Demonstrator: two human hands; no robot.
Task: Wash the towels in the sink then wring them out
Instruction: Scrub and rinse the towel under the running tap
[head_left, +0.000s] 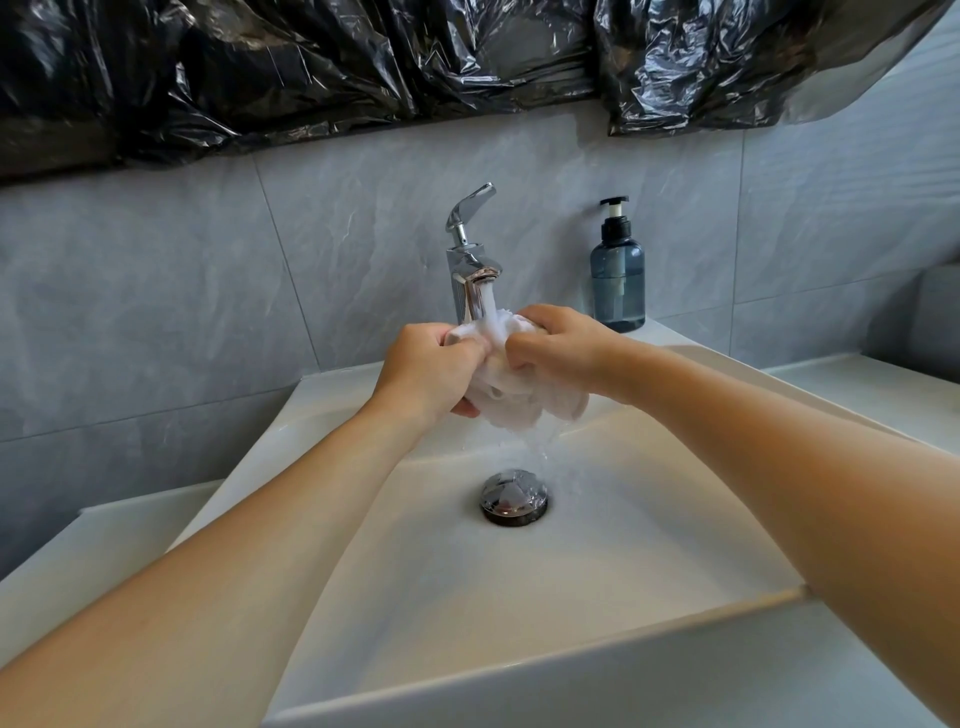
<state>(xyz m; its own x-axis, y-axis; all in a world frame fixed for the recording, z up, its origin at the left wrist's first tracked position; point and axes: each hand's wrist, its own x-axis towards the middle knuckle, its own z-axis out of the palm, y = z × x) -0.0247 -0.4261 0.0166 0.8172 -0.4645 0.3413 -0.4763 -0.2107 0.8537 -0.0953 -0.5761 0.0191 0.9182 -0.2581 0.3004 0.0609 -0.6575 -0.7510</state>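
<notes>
The small white cloth towel (511, 387) is bunched and sodden, dripping above the white rectangular ceramic sink (597, 561). The left hand (431, 371) grips its left end, fingers (467, 349) curled tight around the cloth; the right hand (558, 345) clenches the other end likewise. Water from the chrome lever tap (470, 260) strikes the towel between them. A blue pump bottle (617, 275) stands on the sink's rim to the right. Grey marbled tiles (156, 291) line the wall, crumpled black plastic sheeting (311, 67) above.

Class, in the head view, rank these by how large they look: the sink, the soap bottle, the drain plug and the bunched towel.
1. sink
2. towel
3. soap bottle, close to the towel in apparent size, so that order is unsure
4. drain plug
</notes>
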